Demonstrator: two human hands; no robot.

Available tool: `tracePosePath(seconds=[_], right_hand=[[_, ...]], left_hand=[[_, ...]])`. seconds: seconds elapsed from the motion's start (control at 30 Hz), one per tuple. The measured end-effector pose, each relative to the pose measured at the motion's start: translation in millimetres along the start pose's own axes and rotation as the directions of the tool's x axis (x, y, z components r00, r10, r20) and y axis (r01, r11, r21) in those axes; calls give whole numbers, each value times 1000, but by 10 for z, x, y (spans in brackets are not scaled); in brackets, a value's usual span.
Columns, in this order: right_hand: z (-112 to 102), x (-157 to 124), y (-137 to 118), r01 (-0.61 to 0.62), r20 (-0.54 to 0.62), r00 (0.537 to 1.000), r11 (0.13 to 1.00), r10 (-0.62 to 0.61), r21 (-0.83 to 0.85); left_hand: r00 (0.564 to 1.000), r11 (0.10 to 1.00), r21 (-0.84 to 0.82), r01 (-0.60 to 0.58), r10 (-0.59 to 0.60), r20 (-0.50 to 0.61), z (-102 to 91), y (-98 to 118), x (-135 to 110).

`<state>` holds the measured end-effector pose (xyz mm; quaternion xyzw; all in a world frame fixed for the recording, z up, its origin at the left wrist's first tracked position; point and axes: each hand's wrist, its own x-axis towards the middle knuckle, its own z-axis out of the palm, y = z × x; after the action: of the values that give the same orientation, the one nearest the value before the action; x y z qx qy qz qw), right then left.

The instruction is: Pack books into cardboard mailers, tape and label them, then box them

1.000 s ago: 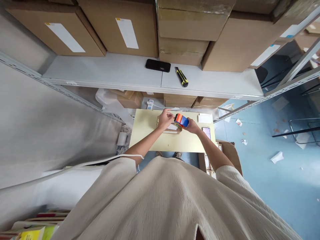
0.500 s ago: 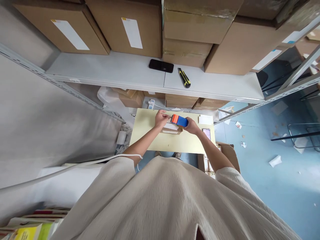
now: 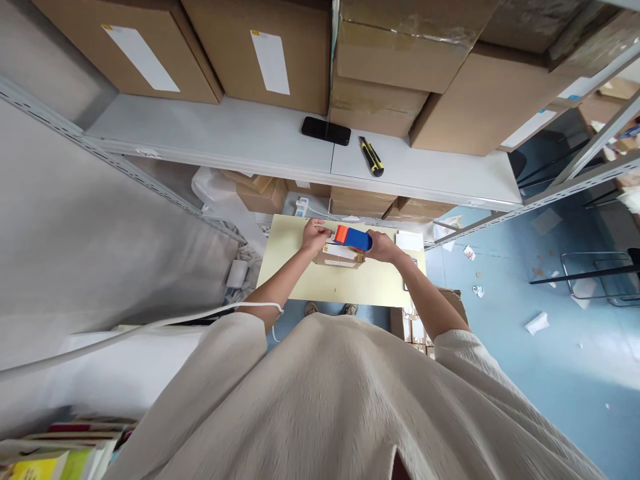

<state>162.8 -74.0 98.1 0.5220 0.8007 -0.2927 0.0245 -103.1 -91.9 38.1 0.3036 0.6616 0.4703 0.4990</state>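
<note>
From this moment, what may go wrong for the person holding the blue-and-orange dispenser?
1. The left hand is close to the dispenser's orange end; any cutting edge there, too small to see, might nick a finger.
2. If the right hand slips, the dispenser could fall on the small box below.
3. The white cable crossing the left arm might snag.

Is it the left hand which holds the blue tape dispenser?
No, the right hand grips the tape dispenser, while the left hand is near its orange end.

Left grip (image 3: 316, 235) pinches while right grip (image 3: 381, 247) curls.
</note>
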Motion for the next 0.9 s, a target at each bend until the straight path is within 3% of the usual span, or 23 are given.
tracePosePath(seconds=[0.2,0.3,0.5,0.67,0.77,0.9], right_hand=[[-195,7,86,-5,-1,1000,981,5,-193],[-257,21,160,-1,33,999,971,9,-241],[-270,-1,116,-18,111,993,972,45,-234],[-360,-58,176,-30,92,994,959,58,-281],[-402,-48,271,-55,87,993,952,84,-301],[-363,10,330,-49,115,989,948,90,-315]], left_hand=[[993,999,-37,-9,4,-121,-370,-21,228],[992,999,-49,21,-27,-125,-535,-132,275],[991,995,-83,61,-70,-115,-585,-355,233],[974,992,-117,42,-67,-216,-853,-384,347],[984,994,-108,30,-48,-169,-976,-428,376],[985,994,-103,25,-42,-168,-975,-545,332]])
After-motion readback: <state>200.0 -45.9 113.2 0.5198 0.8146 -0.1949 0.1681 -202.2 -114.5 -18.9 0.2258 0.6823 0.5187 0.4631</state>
